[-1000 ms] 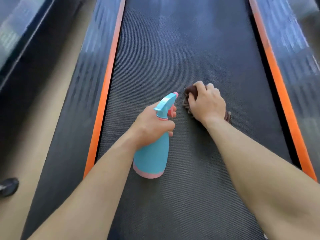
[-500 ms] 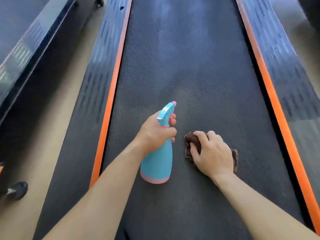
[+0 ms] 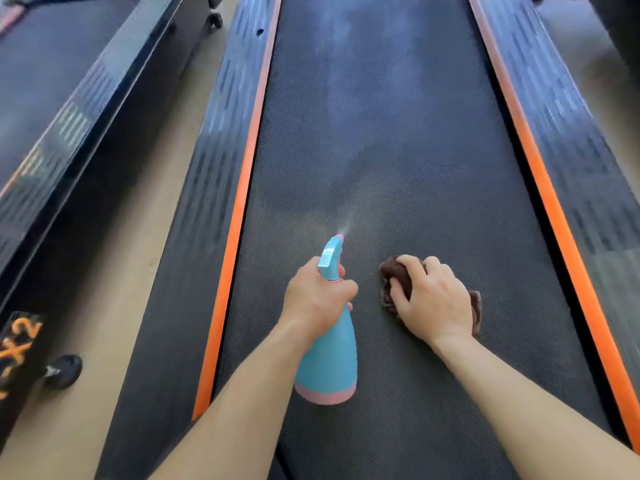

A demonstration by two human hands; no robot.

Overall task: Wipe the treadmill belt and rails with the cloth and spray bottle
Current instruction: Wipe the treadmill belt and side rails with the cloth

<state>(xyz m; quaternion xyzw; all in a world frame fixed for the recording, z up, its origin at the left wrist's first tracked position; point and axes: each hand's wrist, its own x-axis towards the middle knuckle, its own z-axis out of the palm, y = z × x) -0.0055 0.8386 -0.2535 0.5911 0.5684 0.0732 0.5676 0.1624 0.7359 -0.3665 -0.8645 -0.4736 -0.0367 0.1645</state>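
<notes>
The dark textured treadmill belt (image 3: 398,150) runs away from me between the left rail (image 3: 214,140) and the right rail (image 3: 568,140), each dark with an orange inner strip. My left hand (image 3: 317,299) grips the neck of a blue spray bottle (image 3: 329,362) with a pink base, held above the belt, and a fine mist leaves its nozzle toward the far belt. My right hand (image 3: 433,299) presses a crumpled brown cloth (image 3: 398,275) onto the belt just right of the bottle, fingers curled over it.
A second treadmill (image 3: 62,98) lies parallel on the left across a strip of tan floor (image 3: 104,306). A black foot (image 3: 64,370) of that machine stands on the floor at lower left, and a wheel (image 3: 214,17) shows at the top.
My right hand has drawn the cloth back along the belt toward me, to beside the bottle. The bottle now sprays mist forward. My view has tilted up along the belt.
</notes>
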